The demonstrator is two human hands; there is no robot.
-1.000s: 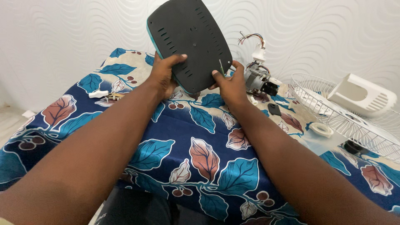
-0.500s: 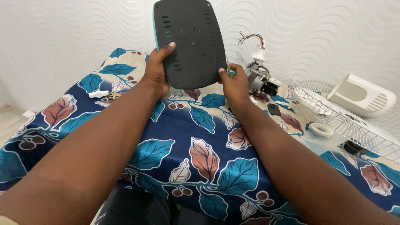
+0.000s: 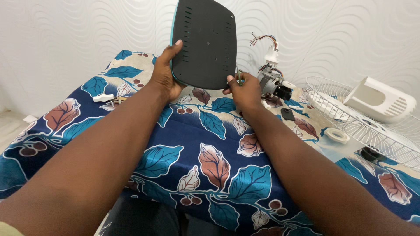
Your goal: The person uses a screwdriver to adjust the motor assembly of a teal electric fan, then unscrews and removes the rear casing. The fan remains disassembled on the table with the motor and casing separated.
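Head view: both hands have tipped the dark base plate (image 3: 205,43) more upright.

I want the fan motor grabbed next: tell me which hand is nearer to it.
Right. The right hand grips the dark base plate just beside the motor; the left hand holds the plate's far edge.

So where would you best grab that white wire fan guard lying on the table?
Probably by the outer rim of the white wire fan guard, coming from its near side: it lies flat, and the white plastic housing rests on its far part.
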